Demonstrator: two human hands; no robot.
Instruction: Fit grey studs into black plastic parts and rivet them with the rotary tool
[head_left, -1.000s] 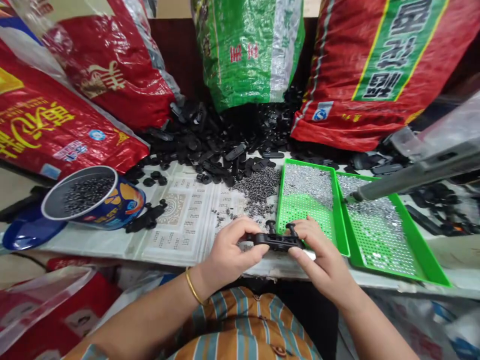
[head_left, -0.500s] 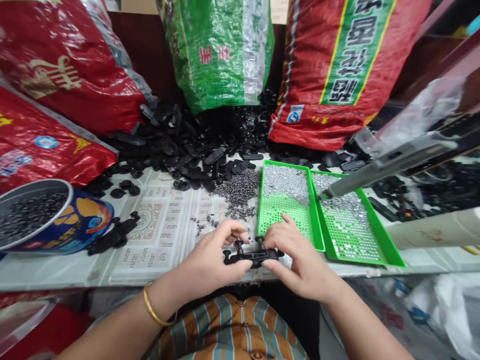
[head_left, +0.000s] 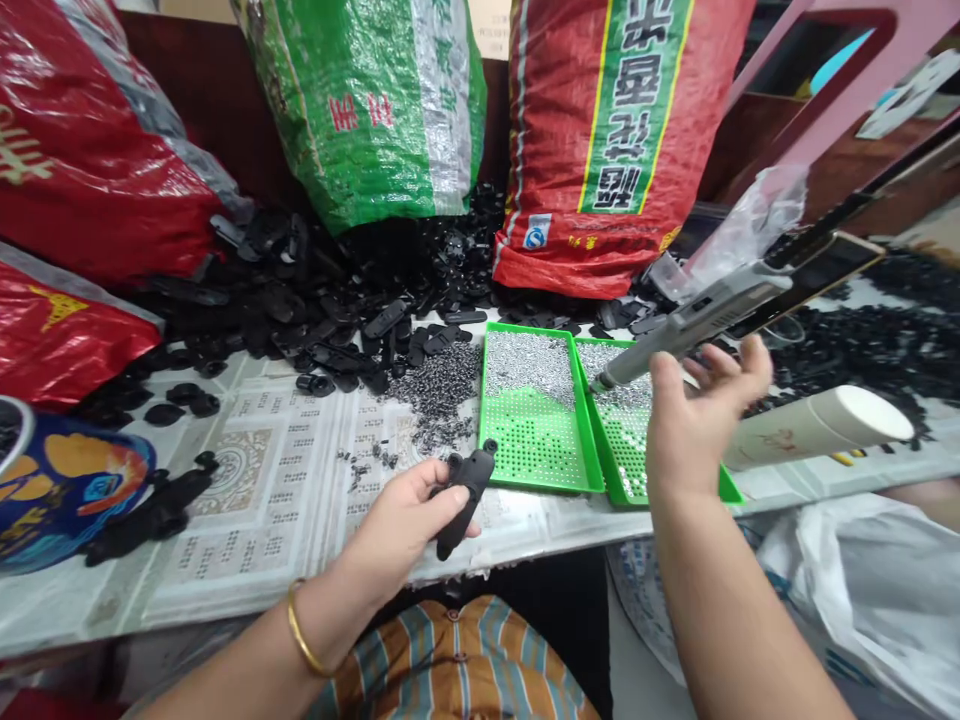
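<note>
Black plastic part [head_left: 475, 473]: I have it in the left hand [head_left: 416, 512] alone, over the near edge of the table [head_left: 547, 525], by the near left corner of the left green tray [head_left: 529, 440]. Thumb and fingers are clamped on it, thumb on top. Half a second ago both hands held it with pegs standing up; now it is turned, smooth long face showing, a small round piece at its far end. The right hand [head_left: 686, 430] has let go and moved right, up near the grey tool [head_left: 686, 325]. Its fingers are apart and I see nothing in them; whether one touches the tool, I cannot tell. The tool slants down, its dark tip appearing where the left tray meets the right green tray [head_left: 628, 455]. I judge this a changeover: two-handed handling has given way to a one-handed hold, freeing the right hand for the tool.
</note>
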